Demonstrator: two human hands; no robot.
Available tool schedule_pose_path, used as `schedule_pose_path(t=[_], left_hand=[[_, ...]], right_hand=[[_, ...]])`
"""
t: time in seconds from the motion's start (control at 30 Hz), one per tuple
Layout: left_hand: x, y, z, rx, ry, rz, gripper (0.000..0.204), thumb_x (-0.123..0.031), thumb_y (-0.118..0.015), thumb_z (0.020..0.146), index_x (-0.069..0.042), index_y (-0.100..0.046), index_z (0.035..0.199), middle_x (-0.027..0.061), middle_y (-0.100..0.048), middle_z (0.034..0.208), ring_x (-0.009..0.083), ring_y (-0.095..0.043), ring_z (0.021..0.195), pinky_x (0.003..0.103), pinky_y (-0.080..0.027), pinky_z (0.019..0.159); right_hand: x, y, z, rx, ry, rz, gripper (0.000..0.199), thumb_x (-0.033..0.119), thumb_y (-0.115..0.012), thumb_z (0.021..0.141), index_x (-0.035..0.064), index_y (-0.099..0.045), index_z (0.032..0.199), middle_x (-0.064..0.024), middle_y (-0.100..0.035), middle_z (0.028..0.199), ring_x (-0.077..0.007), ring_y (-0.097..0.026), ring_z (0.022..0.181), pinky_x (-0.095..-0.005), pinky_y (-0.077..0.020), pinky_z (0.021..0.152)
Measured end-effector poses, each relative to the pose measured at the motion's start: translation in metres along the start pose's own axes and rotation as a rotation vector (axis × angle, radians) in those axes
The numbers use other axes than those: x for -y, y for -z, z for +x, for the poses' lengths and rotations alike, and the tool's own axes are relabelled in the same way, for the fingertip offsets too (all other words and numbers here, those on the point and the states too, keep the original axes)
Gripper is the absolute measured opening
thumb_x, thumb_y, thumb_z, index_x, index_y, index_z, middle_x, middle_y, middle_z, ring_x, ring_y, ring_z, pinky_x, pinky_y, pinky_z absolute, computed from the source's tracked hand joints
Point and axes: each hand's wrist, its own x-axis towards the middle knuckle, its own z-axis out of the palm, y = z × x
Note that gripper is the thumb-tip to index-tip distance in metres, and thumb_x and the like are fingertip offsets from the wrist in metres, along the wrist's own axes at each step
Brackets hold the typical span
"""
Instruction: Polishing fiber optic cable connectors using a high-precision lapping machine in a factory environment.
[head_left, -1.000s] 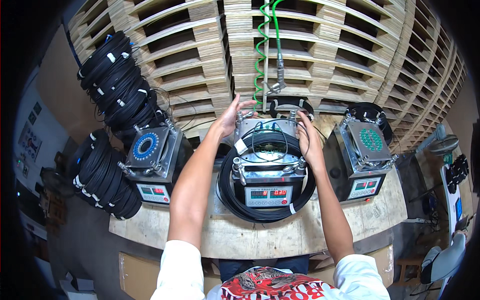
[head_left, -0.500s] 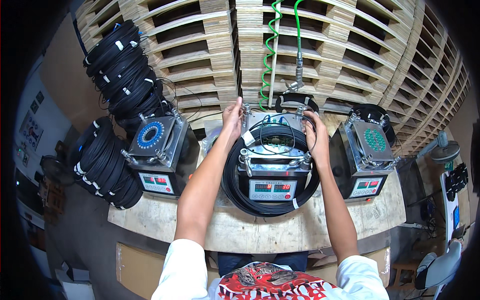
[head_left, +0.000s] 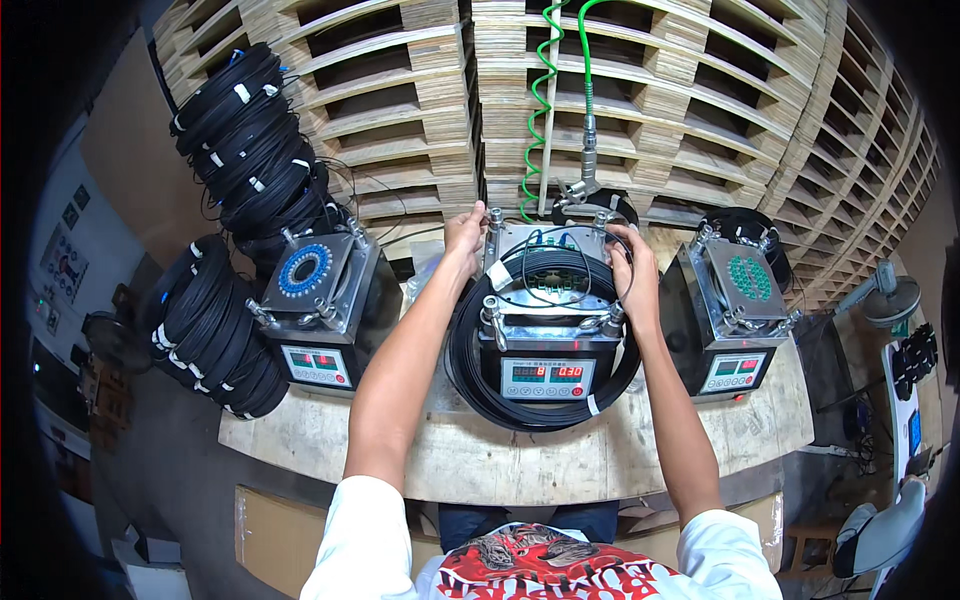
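Note:
A large coil of black cable point(head_left: 462, 372), tied with white bands, stands upright around the front of the middle fixture machine point(head_left: 550, 342). That machine has a metal top plate, corner posts and a red-digit display. Beside its back-left corner post point(head_left: 496, 216) is my left hand point(head_left: 464, 240), fingers stretched upward and partly hidden. At the back-right corner, my right hand point(head_left: 634, 268) has its fingers curled on the thin black cable, which loops across the plate. Blue and green bits show on and behind the plate.
Similar machines stand left point(head_left: 318, 275) and right point(head_left: 735, 290) on the wooden table point(head_left: 520, 470). Stacked cable coils point(head_left: 255, 160) rise at far left. Wooden pallets point(head_left: 400, 90) line the back. A green air hose with a metal nozzle point(head_left: 588, 165) hangs centrally. Another person's arm point(head_left: 875, 525) shows far right.
My left hand stays by the back-left post, its fingers slightly lower. The hanging nozzle has swung a little left. My right hand keeps nearly the same place.

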Motion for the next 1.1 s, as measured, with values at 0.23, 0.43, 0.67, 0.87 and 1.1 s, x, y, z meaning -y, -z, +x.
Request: schedule_pose_path(t=[0.23,0.43,0.67,0.87,1.1], left_hand=[[-0.005,0.012,0.007,0.121,0.119,-0.416,0.034,-0.053,-0.069,0.091,-0.019,-0.068,0.091,-0.0042,-0.065,0.086,0.0126,-0.057,0.086,0.036,-0.042,0.080],[0.004,0.000,0.011,0.027,0.006,-0.131,0.038,-0.050,-0.074,0.088,-0.014,-0.068,0.078,-0.0038,-0.064,0.074,0.0092,-0.055,0.069,0.033,-0.042,0.065],[-0.004,0.005,-0.003,0.118,0.102,-0.251,0.025,-0.038,-0.071,0.094,-0.014,-0.075,0.101,-0.0031,-0.068,0.091,0.0095,-0.056,0.076,0.035,-0.044,0.076],[-0.005,0.034,-0.053,0.096,-0.333,0.073,0.040,-0.030,-0.066,0.097,-0.011,-0.062,0.132,0.0036,-0.065,0.117,0.0140,-0.061,0.095,0.032,-0.049,0.079],[0.030,0.056,-0.217,-0.020,-1.044,0.261,0.032,-0.034,-0.071,0.090,-0.004,-0.070,0.102,0.0230,-0.050,0.138,0.0405,-0.050,0.129,0.046,-0.040,0.107]], right_hand=[[0.008,-0.002,0.002,-0.005,-0.039,-0.003,0.030,0.003,-0.055,0.092,-0.0003,-0.064,0.121,-0.0086,-0.067,0.087,-0.0124,-0.061,0.076,-0.0264,-0.0502,0.072],[0.008,-0.002,0.001,-0.022,0.011,-0.007,0.029,0.003,-0.055,0.092,-0.0003,-0.065,0.119,-0.0100,-0.068,0.086,-0.0128,-0.062,0.075,-0.0267,-0.0498,0.070],[0.004,0.000,-0.001,-0.017,0.013,-0.036,0.028,0.004,-0.056,0.092,-0.0025,-0.065,0.118,-0.0092,-0.068,0.083,-0.0126,-0.061,0.074,-0.0264,-0.0495,0.070],[-0.004,0.000,0.000,0.037,-0.037,-0.010,0.027,0.005,-0.052,0.094,-0.0037,-0.064,0.117,-0.0070,-0.068,0.087,-0.0118,-0.061,0.077,-0.0253,-0.0502,0.073],[-0.016,0.001,0.006,-0.008,0.087,0.012,0.024,0.002,-0.057,0.089,-0.0040,-0.065,0.111,-0.0161,-0.069,0.087,-0.0221,-0.067,0.078,-0.0328,-0.0515,0.072]])
